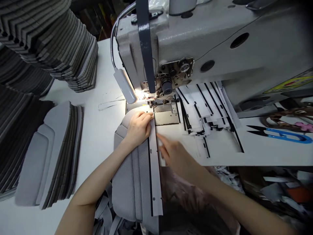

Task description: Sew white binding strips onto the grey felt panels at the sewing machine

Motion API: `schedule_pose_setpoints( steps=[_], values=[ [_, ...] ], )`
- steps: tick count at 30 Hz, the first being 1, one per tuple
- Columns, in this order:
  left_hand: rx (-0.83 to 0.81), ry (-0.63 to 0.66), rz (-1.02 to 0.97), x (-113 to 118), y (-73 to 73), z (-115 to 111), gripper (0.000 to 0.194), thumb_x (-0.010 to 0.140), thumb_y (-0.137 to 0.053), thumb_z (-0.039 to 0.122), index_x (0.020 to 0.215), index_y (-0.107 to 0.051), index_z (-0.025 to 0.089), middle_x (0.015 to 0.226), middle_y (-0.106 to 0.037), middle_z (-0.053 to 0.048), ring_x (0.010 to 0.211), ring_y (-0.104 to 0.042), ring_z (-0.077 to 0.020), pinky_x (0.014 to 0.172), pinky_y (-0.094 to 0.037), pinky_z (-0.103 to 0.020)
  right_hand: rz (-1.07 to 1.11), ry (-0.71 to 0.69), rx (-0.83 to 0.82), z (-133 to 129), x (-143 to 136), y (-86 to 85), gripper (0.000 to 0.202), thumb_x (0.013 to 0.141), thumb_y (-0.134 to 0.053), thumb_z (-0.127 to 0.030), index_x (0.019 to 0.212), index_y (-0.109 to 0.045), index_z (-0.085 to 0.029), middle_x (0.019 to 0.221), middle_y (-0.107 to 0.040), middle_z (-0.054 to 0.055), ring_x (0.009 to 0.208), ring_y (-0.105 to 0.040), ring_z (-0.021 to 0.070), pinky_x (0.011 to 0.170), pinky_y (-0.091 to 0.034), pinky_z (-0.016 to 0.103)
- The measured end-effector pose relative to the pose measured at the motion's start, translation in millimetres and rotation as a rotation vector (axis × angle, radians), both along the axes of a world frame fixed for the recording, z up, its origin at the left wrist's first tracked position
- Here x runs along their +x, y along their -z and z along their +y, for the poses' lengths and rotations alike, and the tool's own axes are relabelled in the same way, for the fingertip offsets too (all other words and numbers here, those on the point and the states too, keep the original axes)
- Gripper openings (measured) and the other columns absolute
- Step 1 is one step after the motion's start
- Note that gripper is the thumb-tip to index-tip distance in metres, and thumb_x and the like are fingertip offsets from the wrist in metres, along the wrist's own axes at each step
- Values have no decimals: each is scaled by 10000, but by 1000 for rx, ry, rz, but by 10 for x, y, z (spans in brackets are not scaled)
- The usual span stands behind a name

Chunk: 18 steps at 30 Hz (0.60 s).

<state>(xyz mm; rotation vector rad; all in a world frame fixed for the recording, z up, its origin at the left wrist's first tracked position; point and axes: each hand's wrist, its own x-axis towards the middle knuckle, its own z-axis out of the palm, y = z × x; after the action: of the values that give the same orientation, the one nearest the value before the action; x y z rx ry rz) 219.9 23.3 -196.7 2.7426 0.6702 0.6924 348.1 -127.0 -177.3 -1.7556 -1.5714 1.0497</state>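
Here, the white strip (154,173) runs lengthwise from the sewing machine (207,36) along the grey padded fabric (124,182), the loosely open left hand (138,129) resting upon it, the half-open right hand (179,156) just beside.

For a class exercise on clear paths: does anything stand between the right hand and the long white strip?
Nothing visible does. The right hand is right beside the strip, index finger at its edge; the snips lie well off to the right.
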Motion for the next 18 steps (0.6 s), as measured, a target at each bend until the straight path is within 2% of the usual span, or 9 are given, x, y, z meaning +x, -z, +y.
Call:
schedule_pose_setpoints(
  steps=[3, 5, 7, 9, 12, 15, 18],
  values=[
    [9, -6, -32, 32, 12, 9, 226, 875, -441, 58, 974, -608, 173, 1102, -725, -65, 1016, -609, -230, 917, -529, -396, -142, -97, 45, -477, -156, 28, 535, 914, -401, -98, 1447, -440, -70, 1015, -725, 177, 869, -725, 274, 754, -605, 432],
    [16, -10, -42, 55, 24, 23, 211, 889, -440, 71, 970, -605, 174, 1097, -726, -67, 1005, -611, -227, 914, -532, -390, -149, -120, 34, -667, -237, 67, 617, 914, -365, -76, 1529, -321, -54, 1024, -729, 186, 865, -730, 282, 746, -610, 450],
    [31, -20, -40, 75, 35, 42, 215, 884, -437, 68, 969, -603, 176, 1104, -725, -68, 1013, -615, -227, 917, -533, -389, -84, -128, 52, -755, -282, 100, 664, 930, -321, -60, 1583, -212, -99, 1061, -730, 167, 898, -733, 264, 761, -616, 435],
    [52, -30, -29, 94, 40, 68, 221, 874, -437, 64, 967, -602, 177, 1111, -724, -70, 1028, -622, -227, 918, -532, -388, 7, -99, 104, -776, -294, 120, 674, 956, -297, -72, 1606, -138, -149, 1192, -699, 164, 1028, -714, 243, 844, -611, 415],
    [57, -50, 19, 129, 36, 123, 237, 859, -431, 67, 971, -604, 184, 1114, -717, -73, 1049, -631, -222, 929, -523, -385, 132, -50, 153, -768, -278, 137, 638, 1005, -290, -138, 1614, -108, -194, 1368, -614, 147, 1192, -645, 202, 996, -552, 382],
    [31, -86, 36, 172, 21, 174, 243, 833, -435, 70, 949, -606, 198, 1079, -710, -64, 1039, -636, -212, 938, -521, -373, 210, -10, 143, -779, -265, 161, 605, 1020, -311, -189, 1606, -163, -207, 1340, -632, 129, 1141, -663, 188, 981, -551, 357],
    [-2, -119, 7, 179, 0, 124, 235, 803, -456, 60, 921, -609, 195, 1042, -711, -62, 1004, -632, -211, 931, -532, -375, 224, 22, 93, -808, -282, 203, 665, 961, -388, -156, 1599, -200, -178, 1093, -715, 105, 901, -705, 190, 801, -590, 328]
  ],
)
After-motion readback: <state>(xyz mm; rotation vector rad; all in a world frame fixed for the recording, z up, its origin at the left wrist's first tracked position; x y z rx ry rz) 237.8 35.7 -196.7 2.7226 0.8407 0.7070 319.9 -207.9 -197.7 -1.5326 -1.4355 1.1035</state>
